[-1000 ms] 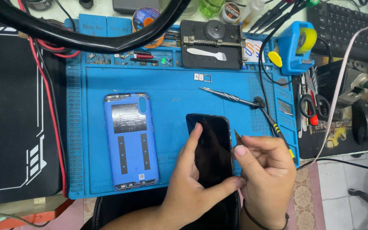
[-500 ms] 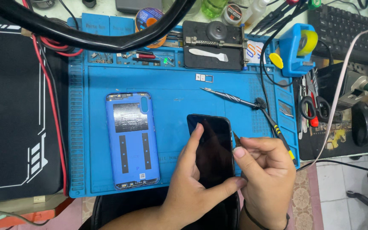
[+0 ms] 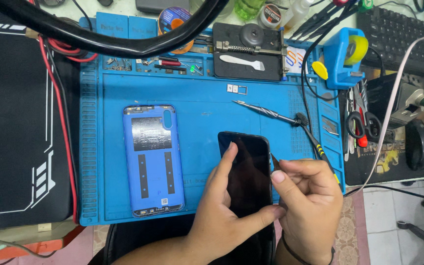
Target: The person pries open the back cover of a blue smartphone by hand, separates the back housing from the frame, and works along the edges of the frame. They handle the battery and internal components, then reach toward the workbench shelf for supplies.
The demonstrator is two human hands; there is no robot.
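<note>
A black phone (image 3: 249, 172) lies screen up on the blue work mat (image 3: 197, 93). My left hand (image 3: 222, 216) holds it, fingers on the left edge and thumb across the lower screen. My right hand (image 3: 307, 206) pinches a thin pointed tool (image 3: 274, 159) whose tip touches the phone's right edge. A blue phone back cover (image 3: 153, 159) lies inner side up to the left of the phone.
A screwdriver (image 3: 266, 112) and a small card tray (image 3: 236, 89) lie on the mat above the phone. A black holder with a white spudger (image 3: 244, 63) sits at the back. A tape dispenser (image 3: 349, 54), scissors (image 3: 361, 125), a keyboard (image 3: 403, 34) and cables crowd the right.
Both hands and the phone stay in nearly the same pose. The view has shifted slightly.
</note>
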